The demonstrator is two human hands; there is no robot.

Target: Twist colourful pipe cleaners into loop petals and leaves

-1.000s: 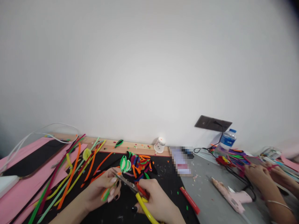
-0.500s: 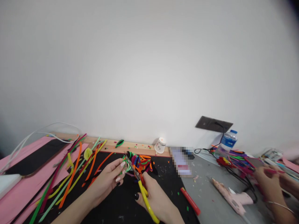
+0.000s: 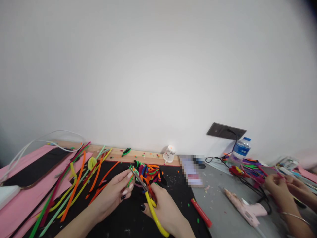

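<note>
My right hand (image 3: 168, 206) is closed around the yellow handles of a pair of scissors (image 3: 156, 220). The blades point up and left, their tips at the fingers of my left hand (image 3: 111, 195). Between those pinched fingers is a short green pipe cleaner piece (image 3: 130, 180), partly hidden by the fingers and blades. Just behind both hands lies a pile of bent pipe cleaner pieces (image 3: 152, 172) in orange, green, blue and purple, on a black mat (image 3: 119, 219).
Long pipe cleaners (image 3: 74, 186) lie at left over pink sheets (image 3: 32, 195) and beside a dark phone (image 3: 37, 165). A paper cup (image 3: 169, 154) stands by the wall. Rightward are a red tube (image 3: 201, 213), a glue gun (image 3: 245, 206), a water bottle (image 3: 241, 148) and another person's hands (image 3: 279, 190).
The scissor tips have shifted slightly left at the green piece. At right, the other person's hands have moved a little left. The whole view has drifted slightly.
</note>
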